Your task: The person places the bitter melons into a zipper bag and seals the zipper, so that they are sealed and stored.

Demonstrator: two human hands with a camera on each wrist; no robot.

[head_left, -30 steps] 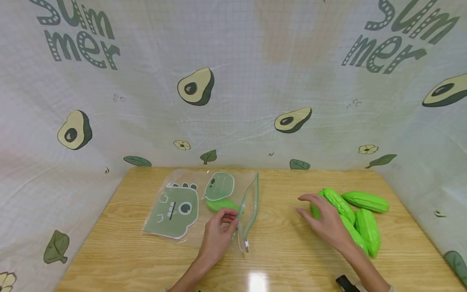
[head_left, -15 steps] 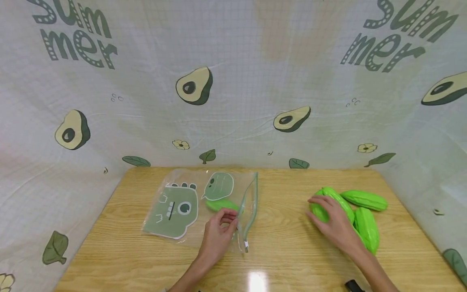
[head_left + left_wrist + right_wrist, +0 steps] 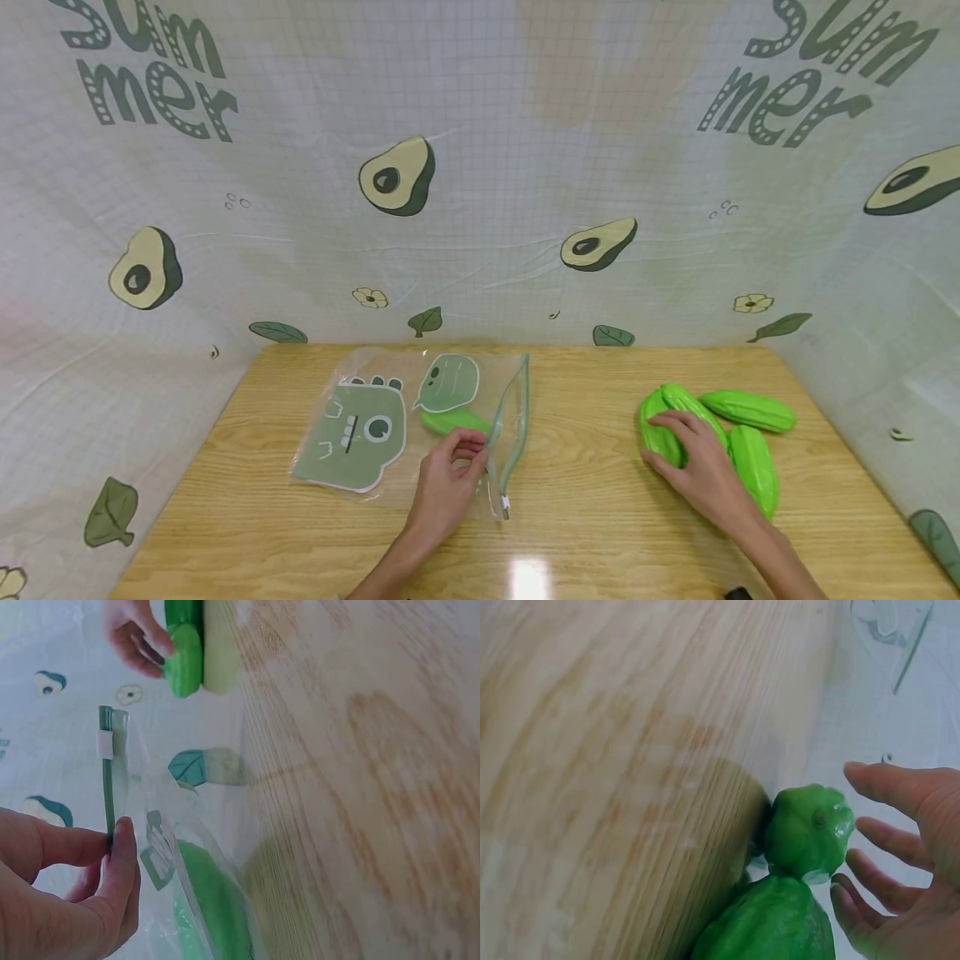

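A clear zip bag (image 3: 360,458) with a green monster print lies on the left of the table, its green-edged mouth facing right and parted. Inside it shows a green vegetable (image 3: 446,420). My left hand (image 3: 447,479) pinches the near lip of that mouth between thumb and fingers; the white slider (image 3: 105,745) sits along the strip. At the right, my right hand (image 3: 701,471) reaches over a pile of ribbed green bitter melons. Its thumb and fingers are spread around the leftmost bitter melon (image 3: 654,412), with a gap to it in the right wrist view.
Several other bitter melons lie against it: one at the back right (image 3: 750,411), one in front (image 3: 756,471). The wooden table (image 3: 577,467) extends between bag and pile. A white printed cloth (image 3: 495,208) hangs behind and at both sides.
My right hand has moved right and slightly down, from left of the pile to right over the leftmost bitter melon. The left hand keeps its pinch on the bag in place.
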